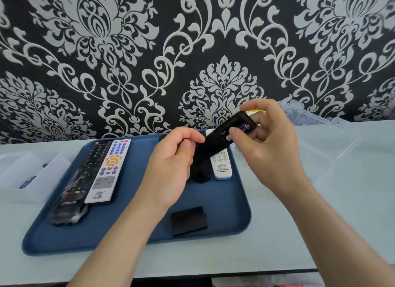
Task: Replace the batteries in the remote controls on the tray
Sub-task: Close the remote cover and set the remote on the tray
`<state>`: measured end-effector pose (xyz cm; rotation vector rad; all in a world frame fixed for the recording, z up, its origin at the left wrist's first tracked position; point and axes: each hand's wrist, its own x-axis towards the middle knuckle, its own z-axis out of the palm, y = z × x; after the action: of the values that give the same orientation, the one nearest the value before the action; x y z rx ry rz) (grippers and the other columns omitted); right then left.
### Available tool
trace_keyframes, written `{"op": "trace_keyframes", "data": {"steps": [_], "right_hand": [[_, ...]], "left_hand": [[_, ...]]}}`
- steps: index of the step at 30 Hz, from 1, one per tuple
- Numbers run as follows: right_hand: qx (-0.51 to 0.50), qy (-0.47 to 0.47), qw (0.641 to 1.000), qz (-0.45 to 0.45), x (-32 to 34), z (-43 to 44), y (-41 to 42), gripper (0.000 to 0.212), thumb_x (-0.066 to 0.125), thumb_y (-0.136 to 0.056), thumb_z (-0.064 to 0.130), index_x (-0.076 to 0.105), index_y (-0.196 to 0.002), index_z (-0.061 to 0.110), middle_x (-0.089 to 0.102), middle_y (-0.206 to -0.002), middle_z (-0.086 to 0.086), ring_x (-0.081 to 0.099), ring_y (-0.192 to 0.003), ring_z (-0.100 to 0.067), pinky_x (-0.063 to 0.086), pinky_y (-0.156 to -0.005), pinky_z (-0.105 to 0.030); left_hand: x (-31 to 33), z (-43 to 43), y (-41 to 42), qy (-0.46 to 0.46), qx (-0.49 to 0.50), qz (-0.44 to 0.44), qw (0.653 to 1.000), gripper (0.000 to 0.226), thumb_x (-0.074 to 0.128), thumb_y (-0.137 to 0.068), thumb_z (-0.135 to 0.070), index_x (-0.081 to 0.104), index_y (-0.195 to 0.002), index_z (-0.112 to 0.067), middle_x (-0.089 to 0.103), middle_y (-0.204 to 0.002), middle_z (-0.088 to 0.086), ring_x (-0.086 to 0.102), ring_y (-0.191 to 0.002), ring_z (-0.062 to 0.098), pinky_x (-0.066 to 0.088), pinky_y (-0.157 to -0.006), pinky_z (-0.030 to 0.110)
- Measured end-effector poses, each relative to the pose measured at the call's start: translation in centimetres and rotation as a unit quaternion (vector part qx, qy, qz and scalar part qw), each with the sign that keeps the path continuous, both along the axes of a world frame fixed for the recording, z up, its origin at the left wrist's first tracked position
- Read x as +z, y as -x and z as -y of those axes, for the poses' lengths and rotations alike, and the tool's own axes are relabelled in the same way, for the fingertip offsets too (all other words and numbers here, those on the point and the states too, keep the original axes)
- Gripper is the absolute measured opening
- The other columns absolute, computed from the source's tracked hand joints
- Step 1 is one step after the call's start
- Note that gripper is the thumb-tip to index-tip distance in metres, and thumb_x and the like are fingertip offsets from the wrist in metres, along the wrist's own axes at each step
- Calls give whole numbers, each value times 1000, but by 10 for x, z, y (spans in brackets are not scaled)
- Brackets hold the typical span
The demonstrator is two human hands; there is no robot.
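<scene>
Above the blue tray (132, 229) I hold a black remote (226, 132) tilted, its open battery bay showing a purple battery (245, 127). My right hand (267, 141) grips its upper end, thumb on the bay. My left hand (173, 164) pinches its lower end. The remote's black battery cover (189, 220) lies on the tray's front. A long black remote (77, 179) in plastic wrap and a white remote (109, 169) with coloured buttons lie side by side on the tray's left. A small white remote (221, 164) and another black remote (201, 171) lie behind my hands.
A clear plastic box (333, 137) stands on the pale table at the right, something yellow showing behind my right hand. A white container (27, 175) with batteries in it sits left of the tray. Patterned wallpaper rises right behind the table.
</scene>
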<state>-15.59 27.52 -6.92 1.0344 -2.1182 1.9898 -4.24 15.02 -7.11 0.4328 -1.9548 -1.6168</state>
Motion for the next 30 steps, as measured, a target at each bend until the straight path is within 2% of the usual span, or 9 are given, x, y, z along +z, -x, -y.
{"op": "trace_keyframes", "data": {"steps": [4, 7, 11, 13, 15, 18, 21, 26, 30], "right_hand": [[-1, 74, 995, 72, 2, -1, 3, 27, 70, -86, -1, 65, -95, 23, 71, -81, 1, 62, -67, -15, 54, -67, -23], [19, 82, 993, 84, 2, -3, 5, 22, 71, -86, 2, 72, -97, 21, 75, -85, -1, 64, -76, -21, 56, -77, -31], [68, 76, 991, 91, 0, -1, 4, 18, 71, -86, 3, 75, -103, 9, 77, -93, -7, 69, -87, -23, 56, -85, -33], [105, 91, 983, 120, -1, 0, 2, 18, 70, -87, 1, 73, -105, 4, 76, -89, -3, 70, -82, -16, 56, -81, -28], [128, 88, 979, 130, -1, 2, 0, 19, 68, -88, 1, 73, -106, 4, 73, -81, 6, 68, -74, -9, 55, -75, -23], [162, 62, 977, 124, -4, 5, -4, 20, 66, -90, 2, 73, -106, 11, 73, -79, 10, 67, -75, -6, 57, -76, -24], [192, 43, 971, 133, -6, 8, -7, 23, 62, -93, 2, 72, -106, 18, 76, -89, 4, 70, -86, -9, 58, -84, -27], [210, 20, 963, 166, -13, 13, -11, 26, 58, -97, 10, 69, -119, 17, 77, -103, -7, 72, -100, -18, 56, -92, -35], [207, 1, 964, 168, -16, 16, -12, 28, 55, -100, 13, 67, -125, 14, 76, -105, -8, 70, -107, -23, 51, -101, -47]], "left_hand": [[2, 3, -2, -11, -32, -7, 999, 38, 35, -97, 10, 59, -104, -18, 65, -81, -5, 53, -65, 15, 41, -56, 22], [3, 1, -2, -39, -51, -38, 997, 28, 44, -95, 9, 57, -107, -14, 75, -95, 4, 71, -87, 19, 55, -73, 23], [3, -3, -2, -35, -32, -52, 998, 21, 59, -89, 1, 66, -100, -14, 76, -91, 3, 73, -85, 18, 55, -69, 21], [4, -3, -2, -19, -20, -62, 998, 18, 62, -87, -5, 69, -97, -18, 76, -88, 2, 72, -79, 15, 53, -66, 19], [4, -1, -3, 21, -1, -72, 997, 17, 66, -84, -15, 75, -94, -26, 75, -88, 0, 65, -77, 12, 49, -67, 20], [4, 2, -3, 88, 16, -68, 994, 15, 69, -84, -24, 76, -94, -34, 64, -93, -2, 59, -85, 9, 45, -76, 20], [4, 0, -3, 108, 6, -60, 992, 26, 58, -89, -13, 74, -98, -31, 63, -96, -5, 59, -86, 4, 45, -78, 17], [8, -4, -3, 39, 60, -79, 994, 29, 72, -80, 1, 69, -94, -25, 75, -86, -7, 68, -80, 9, 53, -73, 17], [11, -6, -4, 112, 99, -91, 985, 30, 76, -76, 0, 72, -88, -27, 73, -80, -7, 68, -73, 5, 54, -71, 16]]}}
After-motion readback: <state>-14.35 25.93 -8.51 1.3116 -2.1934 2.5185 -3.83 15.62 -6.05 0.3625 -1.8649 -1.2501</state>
